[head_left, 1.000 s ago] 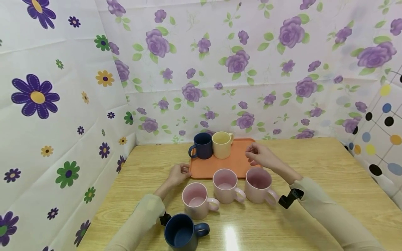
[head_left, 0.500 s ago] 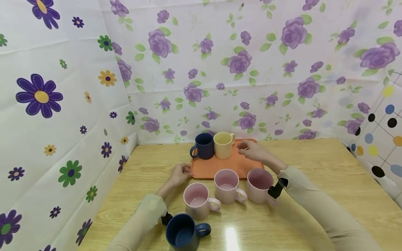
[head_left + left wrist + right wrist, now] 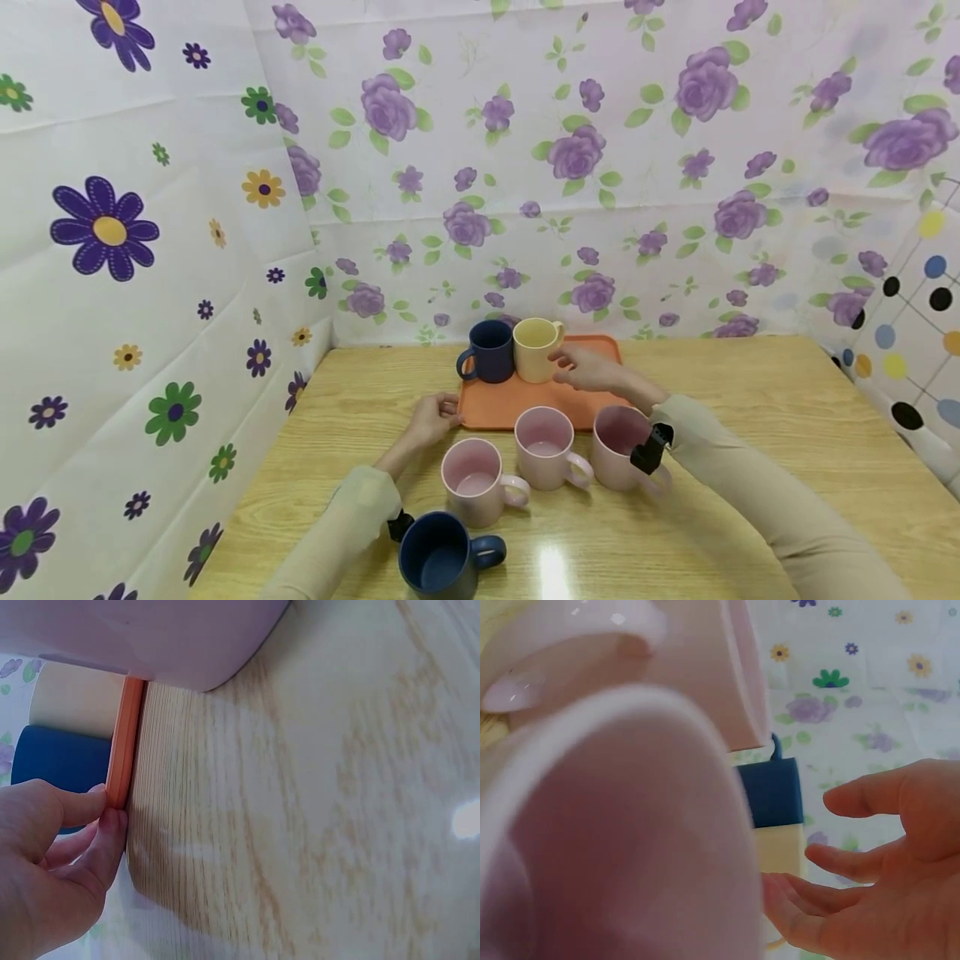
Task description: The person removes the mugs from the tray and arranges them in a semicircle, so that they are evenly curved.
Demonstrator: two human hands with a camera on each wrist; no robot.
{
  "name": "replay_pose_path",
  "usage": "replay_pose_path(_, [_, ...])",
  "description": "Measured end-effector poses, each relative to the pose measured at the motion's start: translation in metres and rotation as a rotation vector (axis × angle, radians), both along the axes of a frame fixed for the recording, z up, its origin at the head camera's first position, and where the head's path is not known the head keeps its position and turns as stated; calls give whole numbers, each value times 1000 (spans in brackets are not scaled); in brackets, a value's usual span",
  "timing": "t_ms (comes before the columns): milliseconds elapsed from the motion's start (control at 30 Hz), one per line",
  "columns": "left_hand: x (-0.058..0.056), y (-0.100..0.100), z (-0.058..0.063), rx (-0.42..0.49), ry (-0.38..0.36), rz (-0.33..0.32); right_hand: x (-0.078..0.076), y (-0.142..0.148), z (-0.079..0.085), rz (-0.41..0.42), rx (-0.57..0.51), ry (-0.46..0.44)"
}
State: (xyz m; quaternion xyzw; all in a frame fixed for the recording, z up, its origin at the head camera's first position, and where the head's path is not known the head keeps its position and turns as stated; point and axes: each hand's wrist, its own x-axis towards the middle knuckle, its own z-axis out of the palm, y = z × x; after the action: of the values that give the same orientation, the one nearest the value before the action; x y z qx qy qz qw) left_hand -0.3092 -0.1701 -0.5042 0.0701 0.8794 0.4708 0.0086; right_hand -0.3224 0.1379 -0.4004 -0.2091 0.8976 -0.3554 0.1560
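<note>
My left hand (image 3: 431,419) is at the front left corner of the orange tray (image 3: 491,408); the left wrist view has thumb and fingers pinching its rim (image 3: 120,765). On the tray's back left part stand a dark blue mug (image 3: 491,354) and a pale yellow mug (image 3: 533,354), side by side. My right hand (image 3: 588,369) hovers over the tray, fingertips close by the yellow mug's right side. Thumb and fingers of the right hand (image 3: 877,862) are spread apart with nothing between them in the right wrist view.
In front of the tray stand three pink mugs, one at left (image 3: 474,483), one in the middle (image 3: 545,450) and one at right (image 3: 617,450) under the right wrist. Another dark blue mug (image 3: 442,554) stands nearest, beside the left forearm. Floral cloth (image 3: 525,167) hangs behind the wooden table (image 3: 735,400).
My right hand has moved left across the tray, up to the yellow mug, and its fingers have opened out. The left hand has stayed at the tray corner; the mugs have not moved.
</note>
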Motion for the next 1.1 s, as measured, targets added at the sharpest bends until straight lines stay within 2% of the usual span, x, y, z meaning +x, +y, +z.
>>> replay_pose_path(100, [-1, 0, -1, -3, 9, -12, 2, 0, 6, 7, -22, -42])
replay_pose_path(267, [0, -1, -2, 7, 1, -4, -1, -2, 15, 4, -49, -15])
replay_pose_path(600, [1, 1, -3, 6, -5, 8, -13, -4, 12, -19, -17, 201])
replay_pose_path(767, [1, 0, -4, 10, 3, -9, -20, -9, 6, 15, -3, 287])
replay_pose_path(900, [0, 1, -5, 2, 6, -3, -23, -12, 2, 74, 3, 229])
replay_pose_path(1100, [0, 1, -5, 16, 12, 19, -23, -15, 3, 166, 47, 13])
